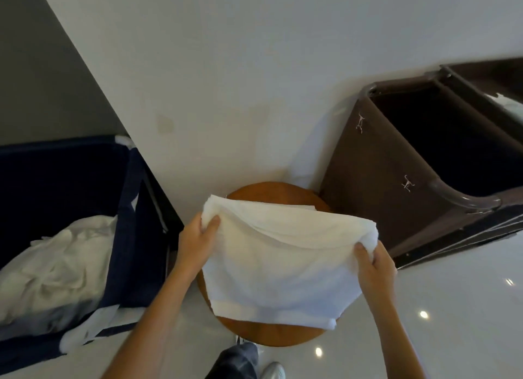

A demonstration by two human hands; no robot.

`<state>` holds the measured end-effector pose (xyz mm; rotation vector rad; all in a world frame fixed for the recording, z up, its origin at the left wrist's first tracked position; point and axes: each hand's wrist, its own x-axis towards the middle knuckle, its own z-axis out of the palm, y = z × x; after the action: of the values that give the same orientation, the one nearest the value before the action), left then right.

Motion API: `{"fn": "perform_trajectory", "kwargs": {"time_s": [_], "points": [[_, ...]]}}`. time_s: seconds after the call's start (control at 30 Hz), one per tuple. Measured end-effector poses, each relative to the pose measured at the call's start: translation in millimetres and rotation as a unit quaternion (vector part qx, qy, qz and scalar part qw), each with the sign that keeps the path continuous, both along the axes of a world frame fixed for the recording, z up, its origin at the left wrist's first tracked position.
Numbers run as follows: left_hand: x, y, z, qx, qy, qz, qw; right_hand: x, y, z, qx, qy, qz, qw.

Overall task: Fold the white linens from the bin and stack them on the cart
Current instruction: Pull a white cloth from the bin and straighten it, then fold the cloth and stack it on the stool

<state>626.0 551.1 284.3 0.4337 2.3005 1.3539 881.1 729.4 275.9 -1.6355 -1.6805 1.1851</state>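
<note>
Above stool (268,336), linen (277,262) spans left-right.

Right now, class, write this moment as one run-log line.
linen: partly folded, over wooden stool | left hand: grips left corner | right hand: grips right corner | bin: crumpled pile inside

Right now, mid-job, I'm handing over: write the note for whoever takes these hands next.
Left hand: grips the upper left corner of the white linen.
Right hand: grips its upper right corner.
The linen hangs doubled between them over the round wooden stool.
Navy bin, on the left: crumpled linens lie inside.
Brown cart, on the right: the near compartment looks dark, with no stack visible in it.
Done: this piece is out of the bin and part-folded.
Left: finish the fold, stack it on the cart, then work through the bin.
</note>
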Motion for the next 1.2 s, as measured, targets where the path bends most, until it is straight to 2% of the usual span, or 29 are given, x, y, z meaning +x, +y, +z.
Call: {"fn": "perform_trajectory", "kwargs": {"time_s": [0.1,0.23,0.4,0.5,0.6,0.73,0.9,1.1,1.2], "points": [[-15,12,-22,-0.04,-0.011,-0.02,0.999,-10,12,-19,0.004,-0.034,0.032,0.999],[-37,40,-44,-0.06,-0.021,-0.037,0.997,-36,36,-40,-0.066,-0.034,-0.018,0.997],[-70,80,-75,-0.116,-0.008,-0.047,0.992,-64,73,-58,-0.038,-0.108,0.031,0.993],[-83,91,-94,-0.152,-0.038,-0.033,0.987,-74,90,-72,-0.058,-0.153,0.044,0.986],[-87,89,-122,-0.202,-0.065,-0.065,0.975,-81,91,-94,-0.07,-0.2,0.092,0.973],[-71,85,-153,-0.291,-0.045,-0.169,0.941,-88,79,-123,-0.076,-0.234,0.143,0.959],[-32,91,-174,-0.342,-0.02,-0.282,0.896,-99,60,-152,-0.144,-0.237,0.2,0.94],[16,84,-209,-0.399,0.066,-0.308,0.861,-97,38,-198,-0.125,-0.275,0.287,0.909],[25,64,-227,-0.386,0.099,-0.275,0.875,-85,26,-216,-0.048,-0.344,0.334,0.876]]}}
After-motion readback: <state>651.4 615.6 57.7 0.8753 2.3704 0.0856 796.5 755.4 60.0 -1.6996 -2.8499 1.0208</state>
